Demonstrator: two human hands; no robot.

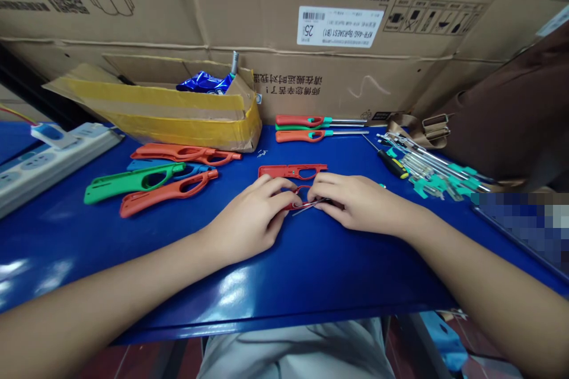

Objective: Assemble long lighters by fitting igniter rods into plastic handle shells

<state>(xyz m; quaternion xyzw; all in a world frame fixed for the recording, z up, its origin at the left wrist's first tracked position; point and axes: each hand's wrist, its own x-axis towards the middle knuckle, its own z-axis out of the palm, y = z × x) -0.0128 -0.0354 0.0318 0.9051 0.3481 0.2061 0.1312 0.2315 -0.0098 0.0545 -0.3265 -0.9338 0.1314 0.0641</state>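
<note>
My left hand (253,216) and my right hand (355,201) meet at the middle of the blue table (311,272). Both have their fingers curled round a red lighter handle shell (299,201) with thin metal parts sticking out between them. A second red shell half (291,171) lies flat just behind my fingers, untouched. To the left lie a green shell (133,180), orange shells (166,192) and a blue one beneath them.
An open taped cardboard box (178,109) holding a blue foil bag stands at the back left. A white power strip (48,154) lies far left. Three assembled long lighters (311,128), a screwdriver (391,163) and a heap of metal tubes (427,169) lie at the right. Large cartons wall the back.
</note>
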